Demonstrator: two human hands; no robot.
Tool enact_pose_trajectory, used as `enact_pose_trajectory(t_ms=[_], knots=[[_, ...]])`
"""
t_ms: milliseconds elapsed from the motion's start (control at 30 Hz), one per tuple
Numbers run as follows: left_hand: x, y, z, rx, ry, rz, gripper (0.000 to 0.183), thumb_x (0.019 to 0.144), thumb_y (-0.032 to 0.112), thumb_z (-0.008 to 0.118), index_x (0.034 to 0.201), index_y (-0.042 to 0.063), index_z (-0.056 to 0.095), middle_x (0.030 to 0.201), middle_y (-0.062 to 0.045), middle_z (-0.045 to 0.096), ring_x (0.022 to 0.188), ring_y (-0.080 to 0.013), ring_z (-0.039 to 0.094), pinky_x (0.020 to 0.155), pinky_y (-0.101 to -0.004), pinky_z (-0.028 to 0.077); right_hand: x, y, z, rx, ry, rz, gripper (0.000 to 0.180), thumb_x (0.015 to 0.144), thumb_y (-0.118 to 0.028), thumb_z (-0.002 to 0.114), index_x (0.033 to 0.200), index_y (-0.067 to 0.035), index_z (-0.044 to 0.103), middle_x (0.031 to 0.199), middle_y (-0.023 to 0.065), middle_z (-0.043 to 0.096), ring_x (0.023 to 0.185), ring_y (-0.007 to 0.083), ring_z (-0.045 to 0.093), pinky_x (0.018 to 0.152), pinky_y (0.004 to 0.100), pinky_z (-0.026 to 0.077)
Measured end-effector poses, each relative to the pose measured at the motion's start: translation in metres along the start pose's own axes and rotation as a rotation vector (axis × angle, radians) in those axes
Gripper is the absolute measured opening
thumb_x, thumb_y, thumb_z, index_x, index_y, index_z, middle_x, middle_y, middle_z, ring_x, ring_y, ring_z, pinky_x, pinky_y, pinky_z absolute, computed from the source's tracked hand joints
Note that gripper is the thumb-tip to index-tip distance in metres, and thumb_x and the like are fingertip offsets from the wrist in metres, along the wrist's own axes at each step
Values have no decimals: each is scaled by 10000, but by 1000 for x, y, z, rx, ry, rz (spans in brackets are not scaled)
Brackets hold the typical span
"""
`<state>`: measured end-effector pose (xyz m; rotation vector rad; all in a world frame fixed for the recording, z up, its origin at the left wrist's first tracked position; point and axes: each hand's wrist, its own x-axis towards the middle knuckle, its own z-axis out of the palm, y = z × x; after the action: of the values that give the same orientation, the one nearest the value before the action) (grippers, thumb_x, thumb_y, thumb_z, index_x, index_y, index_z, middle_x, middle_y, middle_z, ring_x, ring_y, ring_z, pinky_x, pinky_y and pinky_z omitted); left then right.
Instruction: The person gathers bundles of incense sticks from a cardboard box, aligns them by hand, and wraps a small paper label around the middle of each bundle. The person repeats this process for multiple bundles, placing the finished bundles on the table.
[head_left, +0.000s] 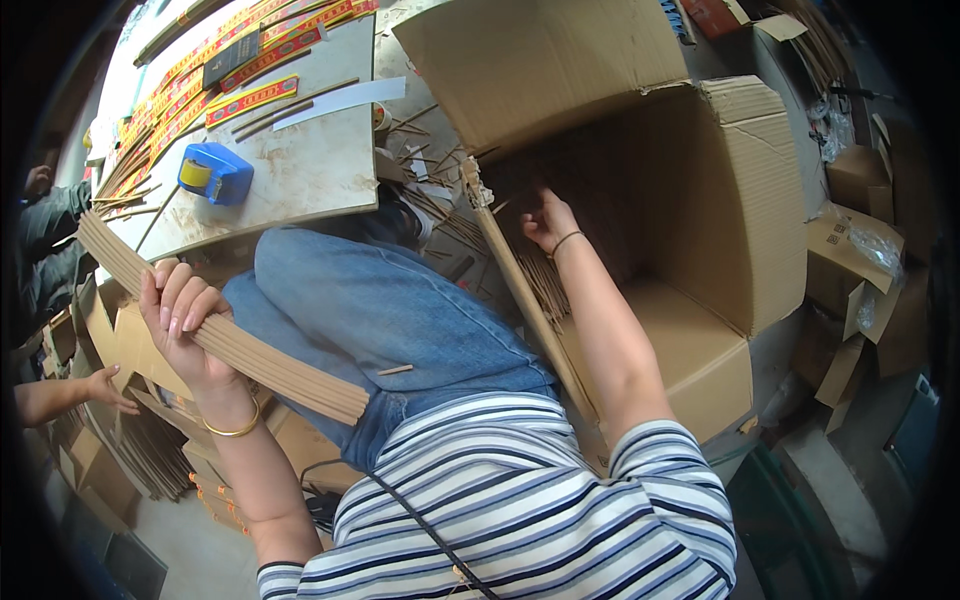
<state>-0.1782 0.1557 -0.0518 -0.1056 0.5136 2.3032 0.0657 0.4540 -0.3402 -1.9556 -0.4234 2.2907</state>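
My left hand (184, 315) grips a flat bundle of brown incense sticks (277, 364), held slantwise above my lap. My right hand (551, 221) reaches inside a large open cardboard box (660, 352); its fingers are partly curled, and a thin stick seems to lie near the fingertips, too dim to tell whether it is held. More brown sticks (541, 289) lie along the box's near left wall, below that hand. A short broken piece of stick (395, 370) rests on my jeans.
A worktable (322, 165) at upper left bears a blue tape dispenser (225, 176), red-and-yellow printed strips (251, 101) and loose sticks. Sticks and paper scraps litter the floor between table and box. Another person's hand (112, 390) is at far left; cardboard boxes (855, 247) stand at right.
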Motion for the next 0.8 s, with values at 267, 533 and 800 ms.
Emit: enact_pose_trajectory(t_ms=[267,533,800], knots=[[-20,22,-9,88,75,62,208,1045,186,400,876,66,411,632,14,400,518,-69,419,540,-228,411,-61,-29,-54,-56,-413,113,263,1012,-284,448,798,-130,442,661,0,435,519,94,367,422,214,271],[-29,22,-23,106,158,87,210,1040,185,411,872,60,422,627,11,403,512,-69,418,535,-233,416,9,29,-221,-1787,340,-681,573,888,-414,638,1260,15,559,1165,257,630,1098,422,594,940,445,483],[-44,26,-25,123,235,123,210,1044,196,399,894,51,426,630,4,406,509,-75,416,531,-234,408,98,115,-142,-1560,227,-404,493,849,-291,677,1254,-29,574,1211,259,609,1157,367,579,993,417,462]])
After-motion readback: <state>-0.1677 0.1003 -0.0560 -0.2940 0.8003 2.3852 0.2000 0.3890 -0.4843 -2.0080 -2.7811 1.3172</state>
